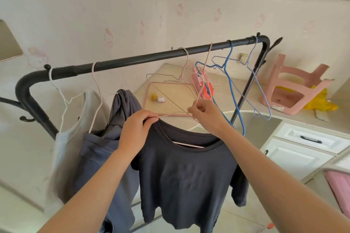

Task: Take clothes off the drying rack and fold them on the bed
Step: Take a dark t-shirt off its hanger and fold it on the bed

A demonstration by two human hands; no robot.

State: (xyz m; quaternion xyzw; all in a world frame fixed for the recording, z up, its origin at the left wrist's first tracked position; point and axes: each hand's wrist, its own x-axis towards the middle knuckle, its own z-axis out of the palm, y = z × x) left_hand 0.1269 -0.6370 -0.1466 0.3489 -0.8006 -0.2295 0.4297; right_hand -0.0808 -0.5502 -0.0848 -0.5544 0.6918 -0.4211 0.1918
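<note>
A dark navy T-shirt (185,179) hangs on a thin pink wire hanger (205,70) hooked over the black rail of the drying rack (132,59). My left hand (135,132) grips the shirt's collar together with the hanger's left arm. My right hand (206,114) pinches the hanger wire at the neck, above the collar's right side. To the left hang a grey-blue garment (106,157) and a pale top (75,123), each on its own hanger.
Empty blue hangers (230,81) and a pale empty one dangle on the rail's right end. Behind stands a beige counter (170,91) with small items, an overturned pink stool (295,89), yellow cloth and white drawers (306,140). No bed shows.
</note>
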